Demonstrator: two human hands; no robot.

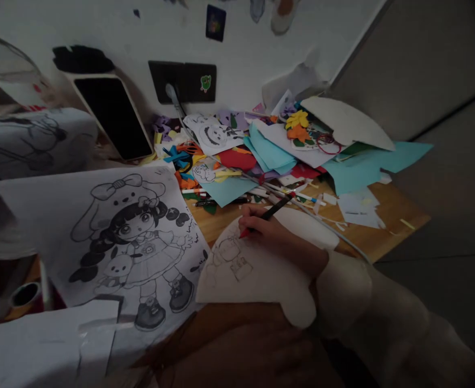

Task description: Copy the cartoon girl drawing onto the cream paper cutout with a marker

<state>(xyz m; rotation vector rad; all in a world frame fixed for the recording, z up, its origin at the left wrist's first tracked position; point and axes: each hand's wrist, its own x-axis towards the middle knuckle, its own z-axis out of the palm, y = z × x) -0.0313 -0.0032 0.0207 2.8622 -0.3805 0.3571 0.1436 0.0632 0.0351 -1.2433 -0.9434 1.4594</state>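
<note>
My right hand [263, 229] is closed round a black pen [277, 206] with a red tip, which points down at a cream-coloured cut-out sheet [269, 280] with a rounded lobe. Faint pencil lines of a figure show on the sheet's left part, beside the tip. Below the sheet's lower edge lies a dark, blurred shape that looks like my left hand [261, 350]; its fingers cannot be made out. Left of the cut-out, a large white paper [59, 215] carries a black-and-white drawing of a girl in a dog-eared hat, holding a small toy.
Coloured paper scraps, pens and blue sheets [269, 151] are heaped along the back of the wooden table [399, 215]. A phone-like device [114, 116] leans at the back left. A cable [334, 229] crosses beside my right hand. White papers [39, 339] lie at the lower left.
</note>
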